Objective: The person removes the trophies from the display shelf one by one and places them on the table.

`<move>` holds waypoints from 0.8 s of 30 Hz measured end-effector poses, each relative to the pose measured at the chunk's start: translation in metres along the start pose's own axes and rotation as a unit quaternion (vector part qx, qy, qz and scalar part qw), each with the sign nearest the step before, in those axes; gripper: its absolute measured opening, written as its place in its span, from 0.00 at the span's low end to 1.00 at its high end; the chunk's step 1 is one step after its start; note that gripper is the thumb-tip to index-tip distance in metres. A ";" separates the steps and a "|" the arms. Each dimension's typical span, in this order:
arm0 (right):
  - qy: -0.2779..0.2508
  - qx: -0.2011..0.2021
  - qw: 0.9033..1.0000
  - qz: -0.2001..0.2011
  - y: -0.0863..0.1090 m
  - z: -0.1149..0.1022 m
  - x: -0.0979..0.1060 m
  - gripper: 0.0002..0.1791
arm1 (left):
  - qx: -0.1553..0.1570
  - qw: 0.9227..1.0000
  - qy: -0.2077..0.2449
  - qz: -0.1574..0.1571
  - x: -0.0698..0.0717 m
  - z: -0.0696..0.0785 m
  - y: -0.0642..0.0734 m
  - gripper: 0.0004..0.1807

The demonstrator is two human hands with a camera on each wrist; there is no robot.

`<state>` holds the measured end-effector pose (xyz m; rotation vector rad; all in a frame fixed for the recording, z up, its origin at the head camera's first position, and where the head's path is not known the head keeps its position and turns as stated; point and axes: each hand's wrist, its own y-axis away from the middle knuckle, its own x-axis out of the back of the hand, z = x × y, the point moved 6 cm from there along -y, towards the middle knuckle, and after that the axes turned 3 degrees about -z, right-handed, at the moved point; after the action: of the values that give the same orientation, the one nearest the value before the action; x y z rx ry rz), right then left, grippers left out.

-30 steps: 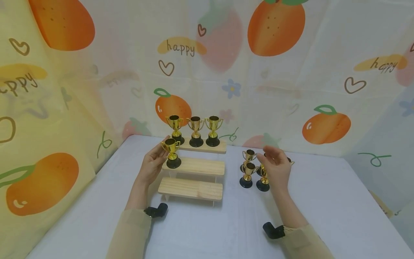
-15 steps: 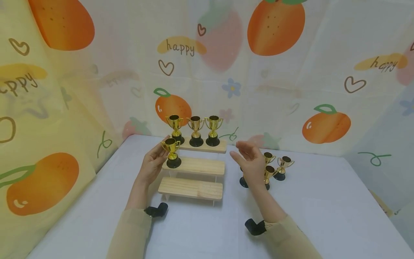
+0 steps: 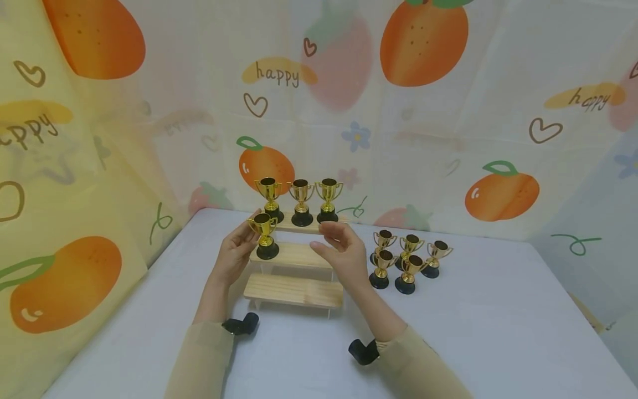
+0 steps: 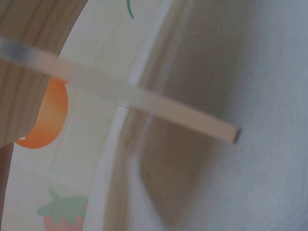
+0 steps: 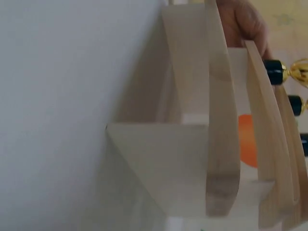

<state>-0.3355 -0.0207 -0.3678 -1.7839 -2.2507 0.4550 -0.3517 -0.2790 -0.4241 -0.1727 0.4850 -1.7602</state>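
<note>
A wooden three-step display stand point(image 3: 294, 291) stands on the table. On its middle step, at the left end, is a small gold trophy cup point(image 3: 264, 235) with a black base. My left hand point(image 3: 236, 252) lies beside that trophy at the stand's left end, fingers bent; whether it grips the trophy, the stand or neither is hidden. My right hand point(image 3: 346, 252) hovers over the right end of the middle step, thumb and fingers apart, holding nothing. The right wrist view shows the stand's steps point(image 5: 224, 120) edge-on, with the left hand point(image 5: 243, 21) behind them.
Three gold trophies point(image 3: 301, 202) stand in a row on the top step. Several more trophies point(image 3: 410, 266) are grouped on the white-covered table point(image 3: 498, 310), right of the stand. A printed fruit cloth point(image 3: 423, 122) hangs behind. A wooden step point(image 4: 29, 43) appears in the left wrist view.
My right hand has moved left from over the grouped trophies to the stand, uncovering the group. My left hand and the trophy beside it have stayed in place.
</note>
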 end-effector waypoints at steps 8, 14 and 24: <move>0.003 -0.002 0.999 -0.032 -0.013 -0.001 -0.032 0.18 | 0.005 1.000 -0.002 0.005 -0.002 0.002 -0.001 0.35; 0.017 -0.021 1.000 -0.007 -0.026 0.000 -0.044 0.14 | 0.001 1.000 -0.006 0.007 -0.002 0.003 -0.001 0.35; 0.038 -0.034 0.999 -0.017 -0.036 0.004 -0.059 0.14 | -0.003 1.000 -0.003 0.005 -0.001 0.002 -0.002 0.34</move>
<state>-0.3559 -0.0865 -0.3567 -1.7596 -2.2661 0.3023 -0.3524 -0.2783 -0.4217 -0.1788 0.4857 -1.7481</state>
